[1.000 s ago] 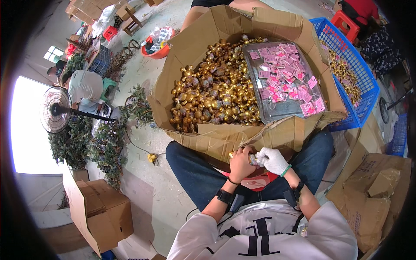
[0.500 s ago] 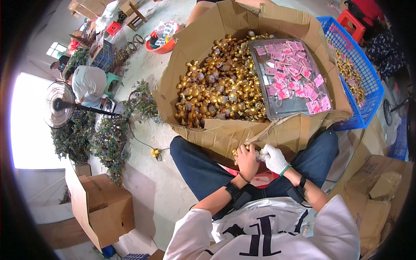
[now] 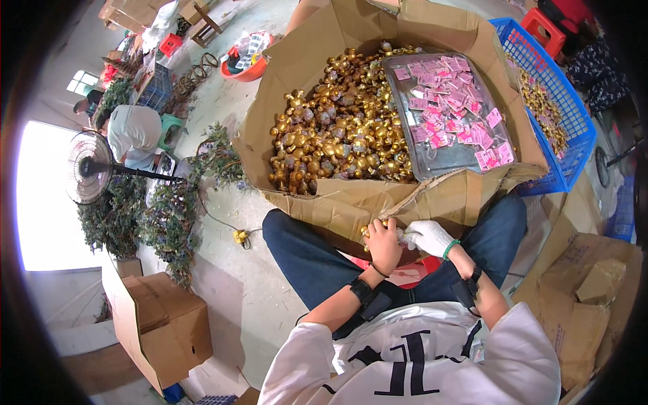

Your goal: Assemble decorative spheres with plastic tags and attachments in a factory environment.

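Observation:
My left hand [image 3: 385,244] is bare and closed around a small gold ornament [image 3: 368,231] held over my lap. My right hand [image 3: 426,236], in a white glove, pinches something small and pale against that ornament; what it is cannot be made out. Both hands sit just below the near wall of a big cardboard box [image 3: 351,202] heaped with gold ornaments [image 3: 337,135]. A grey metal tray [image 3: 432,162] of several pink tags [image 3: 452,115] rests on the box's right side.
A blue plastic crate [image 3: 574,128] with more gold ornaments stands right of the box. Cardboard boxes sit at lower left [image 3: 158,324] and right [image 3: 594,297]. A standing fan [image 3: 88,167], green garlands [image 3: 169,209] and a seated person in white [image 3: 131,131] are on the left.
My view has shifted slightly; both hands stay together over my lap, working on the gold ornament just below the box wall.

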Demonstrator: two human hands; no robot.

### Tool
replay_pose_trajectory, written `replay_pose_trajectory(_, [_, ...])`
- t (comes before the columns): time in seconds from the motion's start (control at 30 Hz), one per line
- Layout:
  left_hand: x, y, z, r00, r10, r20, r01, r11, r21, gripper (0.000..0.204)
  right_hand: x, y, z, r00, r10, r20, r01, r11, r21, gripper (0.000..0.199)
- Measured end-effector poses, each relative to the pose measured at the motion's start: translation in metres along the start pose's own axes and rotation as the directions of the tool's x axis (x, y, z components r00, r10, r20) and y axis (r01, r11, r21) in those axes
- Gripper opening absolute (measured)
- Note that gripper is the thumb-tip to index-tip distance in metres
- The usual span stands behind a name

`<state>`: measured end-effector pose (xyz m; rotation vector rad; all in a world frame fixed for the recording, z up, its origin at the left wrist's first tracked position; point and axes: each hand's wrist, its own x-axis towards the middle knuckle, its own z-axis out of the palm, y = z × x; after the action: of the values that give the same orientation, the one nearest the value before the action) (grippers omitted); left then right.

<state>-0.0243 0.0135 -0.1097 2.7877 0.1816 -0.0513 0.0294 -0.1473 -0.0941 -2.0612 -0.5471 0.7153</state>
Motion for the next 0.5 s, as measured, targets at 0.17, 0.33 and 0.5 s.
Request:
replay_pose_trajectory(0.17, [0.000,-0.003,0.005,1.000,0.000,-0.006,0.000,1.000,0.005,0.050,0.000,0.003,0.006,0.996,0.082,0.023,-0.080,0.992,-0.099,0.025])
replay_pose_trajectory(0.33, [0.001,0.000,0.005,1.000,0.001,-0.031,-0.001,1.000,0.010,0.049,0.000,0.020,0.022,0.996,0.072,-0.044,-0.079,0.979,-0.187,0.027])
replay_pose_trajectory(0.5, [0.001,0.001,0.001,1.000,0.006,-0.028,-0.006,1.000,0.010,0.050,0.001,0.023,0.022,0.987,0.152,0.045,-0.158,0.971,0.179,0.031])
